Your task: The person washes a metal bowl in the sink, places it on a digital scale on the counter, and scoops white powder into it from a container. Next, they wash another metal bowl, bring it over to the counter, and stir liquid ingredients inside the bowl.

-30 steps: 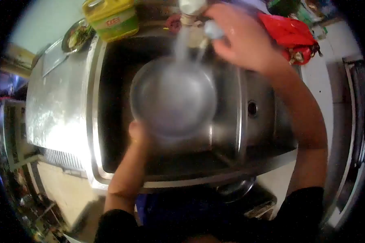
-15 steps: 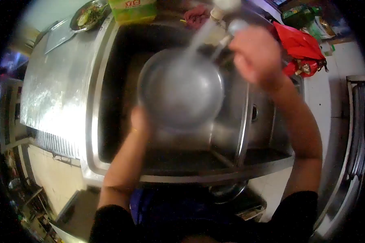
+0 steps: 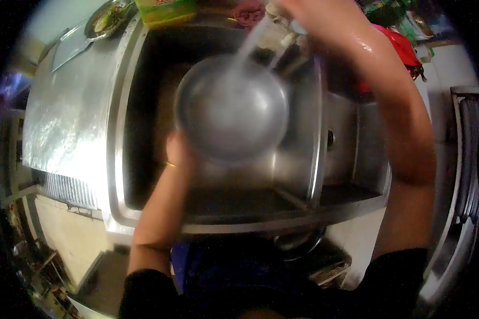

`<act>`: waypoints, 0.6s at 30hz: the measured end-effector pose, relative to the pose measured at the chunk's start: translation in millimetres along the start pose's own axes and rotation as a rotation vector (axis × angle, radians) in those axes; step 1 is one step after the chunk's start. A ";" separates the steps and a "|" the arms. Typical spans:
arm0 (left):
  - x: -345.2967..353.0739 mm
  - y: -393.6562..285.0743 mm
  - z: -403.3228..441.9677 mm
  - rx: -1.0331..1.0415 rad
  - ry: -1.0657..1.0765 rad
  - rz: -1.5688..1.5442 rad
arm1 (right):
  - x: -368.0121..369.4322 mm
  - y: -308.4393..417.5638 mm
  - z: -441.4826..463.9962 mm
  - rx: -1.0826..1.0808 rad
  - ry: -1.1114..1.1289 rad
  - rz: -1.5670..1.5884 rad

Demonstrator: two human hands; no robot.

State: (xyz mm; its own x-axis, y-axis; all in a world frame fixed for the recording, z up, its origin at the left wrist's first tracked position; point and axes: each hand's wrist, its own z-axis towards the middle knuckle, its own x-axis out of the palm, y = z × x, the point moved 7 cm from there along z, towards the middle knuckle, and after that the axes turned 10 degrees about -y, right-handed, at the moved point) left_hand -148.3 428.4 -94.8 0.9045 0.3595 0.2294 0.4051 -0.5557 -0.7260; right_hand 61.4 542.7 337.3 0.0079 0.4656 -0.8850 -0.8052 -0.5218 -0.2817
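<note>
A round grey metal bowl (image 3: 234,114) is held over the large sink basin (image 3: 229,204). My left hand (image 3: 180,149) grips its lower left rim; most of the fingers are hidden beneath it. From the faucet (image 3: 275,11) at the back, a stream of water (image 3: 250,45) falls into the bowl. Blurred and partly cut off by the top edge, my right hand (image 3: 316,13) is beside the faucet, and I cannot make out whether its fingers grip it.
A smaller basin (image 3: 338,146) adjoins on the right, past a metal divider (image 3: 318,159). To the left runs a steel counter (image 3: 66,122) with a metal dish of food (image 3: 109,20). Behind the sink are a green-yellow package (image 3: 165,13) and a dark red cloth (image 3: 248,13); a red bag (image 3: 402,48) lies right.
My right hand has moved up and slightly left, from near the tap handle to beside the faucet's top. The bowl and my left hand have shifted slightly up and left in view.
</note>
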 end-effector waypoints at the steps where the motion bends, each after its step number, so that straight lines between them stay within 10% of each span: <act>1: 1.0 2.8 -0.6 -0.057 -0.019 -0.076 | 0.2 0.4 -0.9 -0.005 -0.011 -0.001; 12: 6.0 -7.6 -5.4 -0.010 -0.092 -0.098 | -5.6 -8.5 -15.7 0.182 -0.171 -0.028; 18: 12.9 -20.7 -21.1 0.005 -0.155 -0.112 | 20.1 -24.9 -41.5 0.495 0.275 -0.174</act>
State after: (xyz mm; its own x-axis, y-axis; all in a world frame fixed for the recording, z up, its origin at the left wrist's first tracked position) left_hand -142.2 428.7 -63.1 0.8221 0.5306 0.2063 0.5011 -0.5023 -0.7047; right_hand 106.2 535.3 311.1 0.2645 0.2777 -0.9235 -0.9587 -0.0277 -0.2830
